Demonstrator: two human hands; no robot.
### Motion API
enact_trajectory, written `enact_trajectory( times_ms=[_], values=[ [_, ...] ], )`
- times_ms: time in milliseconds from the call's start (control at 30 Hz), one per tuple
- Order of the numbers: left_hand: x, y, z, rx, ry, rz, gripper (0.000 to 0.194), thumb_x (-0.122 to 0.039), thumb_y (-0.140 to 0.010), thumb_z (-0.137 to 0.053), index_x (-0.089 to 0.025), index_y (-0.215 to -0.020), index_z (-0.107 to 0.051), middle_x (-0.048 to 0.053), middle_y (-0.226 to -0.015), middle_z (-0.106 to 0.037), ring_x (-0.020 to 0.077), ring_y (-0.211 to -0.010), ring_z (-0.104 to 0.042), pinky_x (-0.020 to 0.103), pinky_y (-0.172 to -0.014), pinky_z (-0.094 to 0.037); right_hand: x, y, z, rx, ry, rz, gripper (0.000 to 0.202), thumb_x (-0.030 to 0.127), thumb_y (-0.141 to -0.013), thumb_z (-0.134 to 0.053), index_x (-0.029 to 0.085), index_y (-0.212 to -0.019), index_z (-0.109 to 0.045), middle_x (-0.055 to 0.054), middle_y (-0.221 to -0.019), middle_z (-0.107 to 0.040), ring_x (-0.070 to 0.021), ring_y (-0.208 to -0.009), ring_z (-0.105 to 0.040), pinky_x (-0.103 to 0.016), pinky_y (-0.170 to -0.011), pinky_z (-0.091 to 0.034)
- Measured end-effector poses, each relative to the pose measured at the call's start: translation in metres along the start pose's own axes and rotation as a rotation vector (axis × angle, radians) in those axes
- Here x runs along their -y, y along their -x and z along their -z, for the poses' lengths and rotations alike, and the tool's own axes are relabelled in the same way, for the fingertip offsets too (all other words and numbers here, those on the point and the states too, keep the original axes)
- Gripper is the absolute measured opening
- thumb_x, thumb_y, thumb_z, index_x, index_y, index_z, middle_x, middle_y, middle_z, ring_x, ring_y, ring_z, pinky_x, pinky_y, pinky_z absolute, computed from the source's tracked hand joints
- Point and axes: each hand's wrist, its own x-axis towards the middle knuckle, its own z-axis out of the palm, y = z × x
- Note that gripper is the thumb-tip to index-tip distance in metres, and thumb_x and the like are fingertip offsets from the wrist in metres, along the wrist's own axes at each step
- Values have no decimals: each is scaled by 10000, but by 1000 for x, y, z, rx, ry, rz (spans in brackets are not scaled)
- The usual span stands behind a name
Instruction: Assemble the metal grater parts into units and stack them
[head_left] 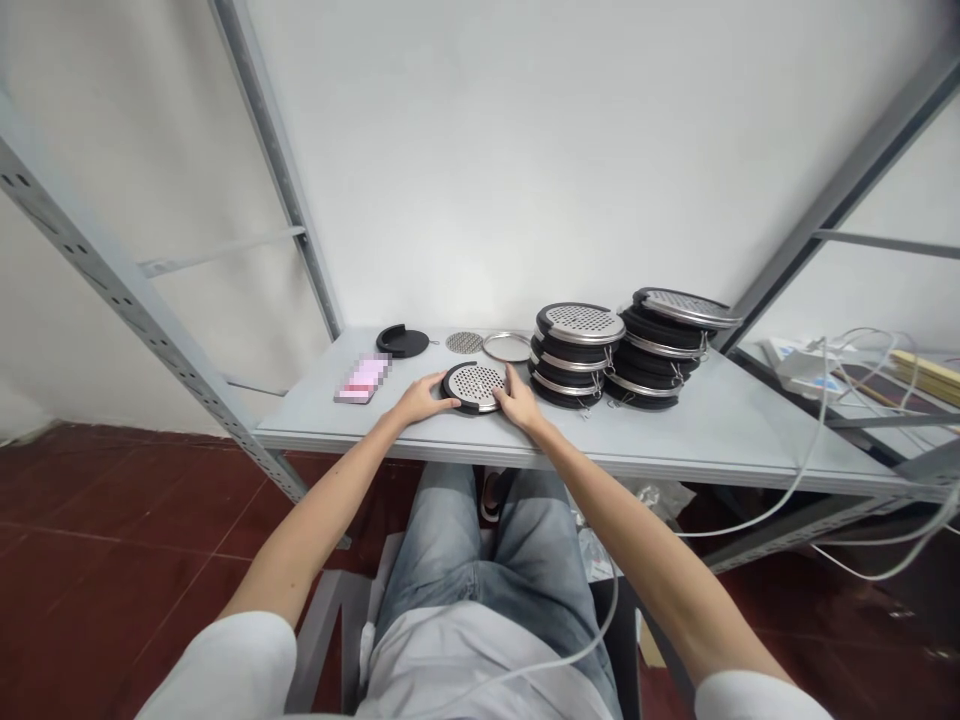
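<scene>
Between my hands, on the grey shelf top, lies a round black holder with a perforated metal disc (478,384) set in it. My left hand (424,400) grips its left edge, thumb along the front rim. On the opposite side my right hand (517,402) closes on the rim, thumb on the near right edge. Behind it are a loose perforated disc (464,343) and a thin metal ring (507,347). Farther left sits a black round holder (405,342) without a disc, a small wire clip beside it.
Two stacks of assembled round units, a nearer stack (574,350) and a taller stack (660,350), stand to the right. A phone (364,378) with a blurred screen lies at left. Metal posts (277,150) flank the shelf, and a white cable (795,480) hangs at right.
</scene>
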Motion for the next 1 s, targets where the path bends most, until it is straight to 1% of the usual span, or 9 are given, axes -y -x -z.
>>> enact_trajectory(
  times_ms=[133, 233, 433, 633, 700, 800, 867, 933, 1000],
  values=[
    [1, -1, -2, -14, -43, -17, 816, -572, -692, -756, -174, -1372, -542, 107, -1405, -559, 320, -1314, -503, 438, -1142, -364, -3, -1, -3, -15, -62, 97, 644, 296, -787, -566, 152, -1404, -450, -134, -1399, -541, -336, -1256, -529, -517, -1105, -380],
    [2, -2, -4, -14, -51, -24, 805, -572, -695, -756, -203, -1377, -538, 83, -1398, -570, 314, -1304, -515, 429, -1132, -379, -4, -2, -5, -27, -80, 167, 558, 253, -787, -545, 179, -1339, -505, -113, -1363, -571, -309, -1230, -546, -515, -1089, -399],
    [3, -2, -5, -25, -32, -26, 804, -567, -706, -751, -197, -1385, -531, 75, -1402, -566, 308, -1316, -503, 411, -1141, -366, -5, -10, -9, -37, -99, 189, 506, 210, -767, -550, 171, -1272, -565, -120, -1326, -592, -296, -1242, -539, -497, -1118, -371],
    [4, -1, -2, 7, -90, -3, 839, -600, -749, -695, -171, -1432, -465, 110, -1446, -516, 307, -1350, -465, 428, -1153, -342, -10, -12, -14, -38, -96, 154, 503, 241, -771, -585, 145, -1265, -593, -148, -1367, -562, -318, -1325, -470, -513, -1130, -351],
    [1, 0, -1, 21, -134, -45, 902, -615, -747, -689, -160, -1471, -402, 130, -1495, -450, 314, -1384, -417, 438, -1167, -316, -10, -13, -15, -42, -126, 118, 530, 236, -755, -604, 152, -1278, -590, -145, -1373, -561, -323, -1328, -471, -524, -1131, -347],
    [-7, 3, 1, 85, -178, -118, 1111, -639, -631, -774, -175, -1521, -299, 138, -1561, -336, 333, -1432, -330, 450, -1188, -274, -10, -13, -14, -36, -191, 76, 551, 217, -743, -615, 168, -1292, -590, -134, -1355, -585, -317, -1298, -511, -529, -1123, -355],
    [-11, 4, 2, 123, -187, -157, 1173, -632, -553, -826, -196, -1516, -317, 129, -1563, -335, 342, -1434, -323, 455, -1191, -270, -10, -14, -12, -28, -209, 73, 477, 225, -760, -608, 162, -1232, -639, -137, -1334, -603, -314, -1295, -518, -517, -1125, -354],
    [-13, 5, 3, 107, -174, -168, 1061, -624, -568, -824, -210, -1461, -428, 121, -1541, -379, 340, -1415, -360, 453, -1184, -285, -8, -13, -9, -34, -224, 75, 368, 270, -798, -594, 163, -1135, -696, -138, -1302, -627, -315, -1290, -522, -510, -1118, -360],
    [-12, 6, 3, 34, -120, -145, 831, -615, -664, -767, -212, -1360, -555, 115, -1488, -463, 318, -1374, -428, 437, -1170, -313, -5, -10, -5, -58, -279, 82, 331, 353, -842, -568, 172, -1073, -722, -130, -1251, -661, -313, -1261, -547, -509, -1101, -377]
  ],
)
